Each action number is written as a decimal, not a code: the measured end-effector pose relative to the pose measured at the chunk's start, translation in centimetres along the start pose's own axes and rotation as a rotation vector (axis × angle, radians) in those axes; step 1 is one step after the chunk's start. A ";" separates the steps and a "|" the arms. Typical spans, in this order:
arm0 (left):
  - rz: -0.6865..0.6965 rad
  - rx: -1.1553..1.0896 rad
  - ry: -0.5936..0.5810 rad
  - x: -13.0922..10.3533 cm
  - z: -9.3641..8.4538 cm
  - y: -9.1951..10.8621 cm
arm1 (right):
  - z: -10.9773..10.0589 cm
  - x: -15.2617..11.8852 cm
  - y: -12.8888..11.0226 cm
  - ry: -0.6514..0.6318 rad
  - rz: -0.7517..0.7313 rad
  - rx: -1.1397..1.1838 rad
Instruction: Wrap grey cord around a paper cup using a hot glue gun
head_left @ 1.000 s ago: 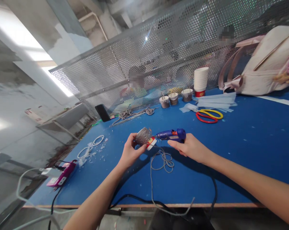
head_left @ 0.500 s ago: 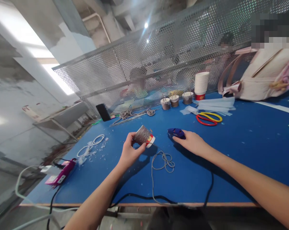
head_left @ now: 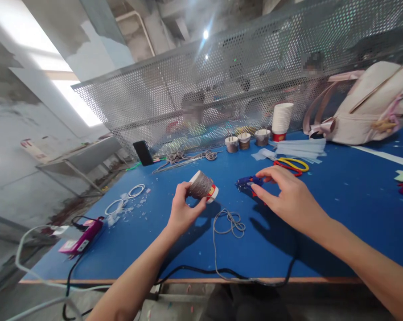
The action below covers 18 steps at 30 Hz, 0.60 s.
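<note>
A paper cup, mostly wrapped in grey cord with a red and white band showing, is held tilted in my left hand. Loose grey cord lies coiled on the table between my hands and trails to the front edge. My right hand is at a blue glue gun with red-orange parts, its thumb and fingers spread around the back end. Whether the fingers still touch the gun is hard to tell. Red and yellow scissors lie just beyond my right hand.
Along the back of the blue table stand a phone, grey cord bundles, cord-wrapped cups, stacked paper cups, pale strips and a bag. White rings and a purple power strip lie left. A black cable crosses the front.
My right hand has loosened from around the glue gun and moved slightly right, its fingers now spread. The cup in my left hand has tilted slightly.
</note>
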<state>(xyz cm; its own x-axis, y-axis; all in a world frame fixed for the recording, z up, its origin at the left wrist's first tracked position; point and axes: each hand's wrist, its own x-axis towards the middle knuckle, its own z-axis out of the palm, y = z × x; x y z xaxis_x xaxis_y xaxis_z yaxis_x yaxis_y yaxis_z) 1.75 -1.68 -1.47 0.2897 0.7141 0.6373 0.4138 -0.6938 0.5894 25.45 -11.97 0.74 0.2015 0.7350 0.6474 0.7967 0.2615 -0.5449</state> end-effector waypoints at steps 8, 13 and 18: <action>0.056 0.010 -0.014 -0.3 0.2 0.4 | 6.9 -0.4 -4.3 -0.411 0.586 0.770; 0.145 0.098 -0.014 -0.2 0.1 0.5 | 7.6 -0.4 -3.9 -0.392 0.485 0.649; 0.088 0.123 -0.059 -0.2 0.1 0.9 | 6.8 -1.0 -3.3 -0.300 0.181 0.343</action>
<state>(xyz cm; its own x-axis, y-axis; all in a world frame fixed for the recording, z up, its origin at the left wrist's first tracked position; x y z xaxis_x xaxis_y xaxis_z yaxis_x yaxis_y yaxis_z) 2.19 -2.42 -1.09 0.3784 0.6580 0.6511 0.4858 -0.7399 0.4654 18.80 -9.30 -1.73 0.1061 0.9223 0.3716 0.5206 0.2669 -0.8110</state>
